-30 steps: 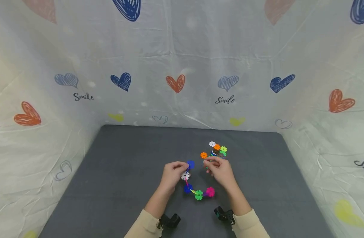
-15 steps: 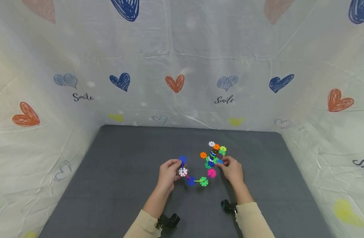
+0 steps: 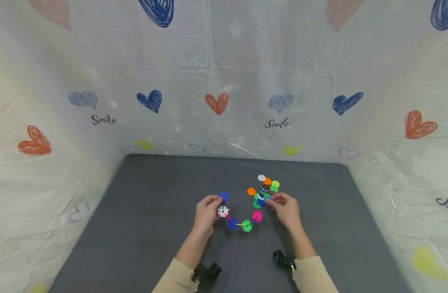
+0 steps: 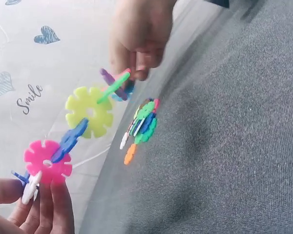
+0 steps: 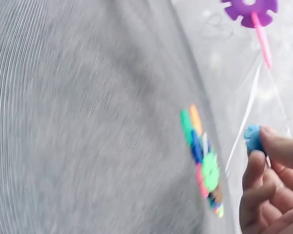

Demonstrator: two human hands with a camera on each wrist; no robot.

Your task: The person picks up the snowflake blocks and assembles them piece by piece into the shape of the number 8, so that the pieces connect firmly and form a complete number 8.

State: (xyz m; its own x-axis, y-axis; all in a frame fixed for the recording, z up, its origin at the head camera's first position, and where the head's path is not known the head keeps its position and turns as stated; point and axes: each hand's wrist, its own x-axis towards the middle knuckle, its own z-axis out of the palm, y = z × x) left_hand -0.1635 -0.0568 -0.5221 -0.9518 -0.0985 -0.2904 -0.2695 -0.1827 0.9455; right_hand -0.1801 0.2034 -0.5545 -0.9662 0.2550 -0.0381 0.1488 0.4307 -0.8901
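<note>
My left hand [image 3: 205, 215] grips one end of a chain of notched snowflake discs, thumb and fingers pinching near the white disc [image 3: 222, 211]. From there the chain curves through a blue disc [image 3: 232, 224] and a green disc [image 3: 247, 226] to a pink disc [image 3: 257, 216]. In the left wrist view, a pink disc [image 4: 48, 161] and a yellow one [image 4: 89, 112] face the camera, others slotted in edge-on. My right hand [image 3: 287, 211] pinches a light blue snowflake disc [image 5: 253, 138] between thumb and forefinger, apart from the chain's free end.
A pile of loose snowflake discs [image 3: 260, 200] lies on the dark grey table [image 3: 165, 244], just beyond the right fingers. An orange disc [image 3: 251, 191] sits at its left side. Behind the table hangs a white curtain [image 3: 242, 53] printed with hearts.
My right hand has shifted right and now pinches a light blue disc by the pile. My left hand has moved slightly left, and the chain has swung up and left with it.
</note>
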